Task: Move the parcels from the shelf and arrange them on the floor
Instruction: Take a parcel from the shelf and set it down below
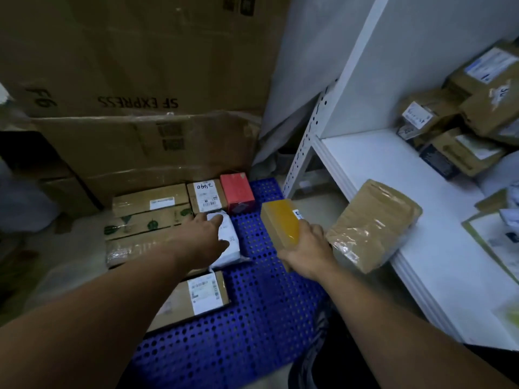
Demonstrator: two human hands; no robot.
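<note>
My right hand (307,249) grips a yellow-taped parcel (280,224) and holds it above the blue perforated floor mat (252,327). My left hand (203,237) reaches over a white soft parcel (229,245) lying on the mat, its fingers touching the parcel's far end. Behind it on the floor lie long brown boxes (150,213), a labelled box (206,196) and a red box (237,192). A flat labelled box (196,299) lies under my left forearm. A brown taped packet (370,226) hangs over the edge of the white shelf (393,169).
Big cardboard cartons (140,80) stand against the wall behind the floor parcels. Several more brown parcels (463,122) are piled at the back right of the shelf, with papers and bags (500,234) on its right side. The shelf's white perforated post (309,141) rises beside the mat.
</note>
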